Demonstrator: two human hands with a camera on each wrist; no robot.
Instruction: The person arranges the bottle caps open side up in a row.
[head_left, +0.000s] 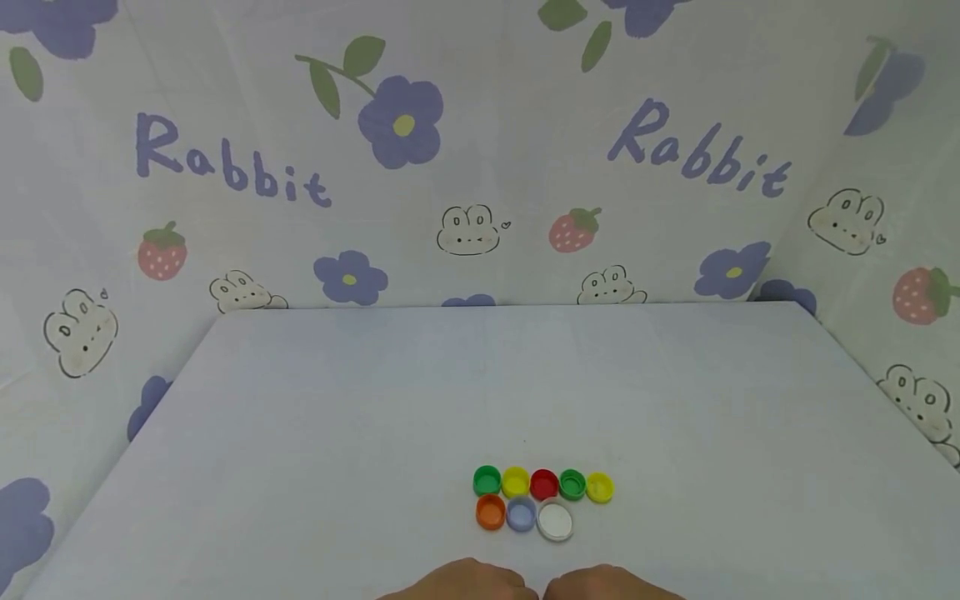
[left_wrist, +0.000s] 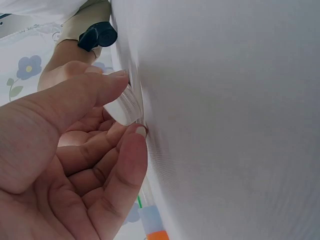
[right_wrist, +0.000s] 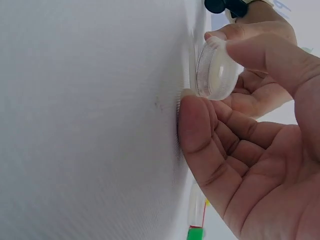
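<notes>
Between the two hands, a whitish, see-through bottle cap [right_wrist: 216, 70] with a finely ridged side stands on edge close to the white tabletop. My left hand [left_wrist: 75, 155] pinches it, thumb above and fingertips below. From the other side my right hand [right_wrist: 260, 145] also pinches it by thumb and fingers. In the head view, the left hand [head_left: 465, 581] and right hand [head_left: 606, 583] sit side by side at the bottom edge, hiding that cap. Just beyond them are a white cap [head_left: 555, 520], a light blue cap [head_left: 521, 514] and an orange cap [head_left: 491, 512].
Behind those caps runs a second row: a green cap [head_left: 487, 481], a yellow cap [head_left: 515, 482], a red cap [head_left: 543, 484], another green cap [head_left: 572, 484] and another yellow cap [head_left: 600, 487]. A cloth wall [head_left: 525, 167] printed with rabbits and flowers surrounds the white table [head_left: 337, 433].
</notes>
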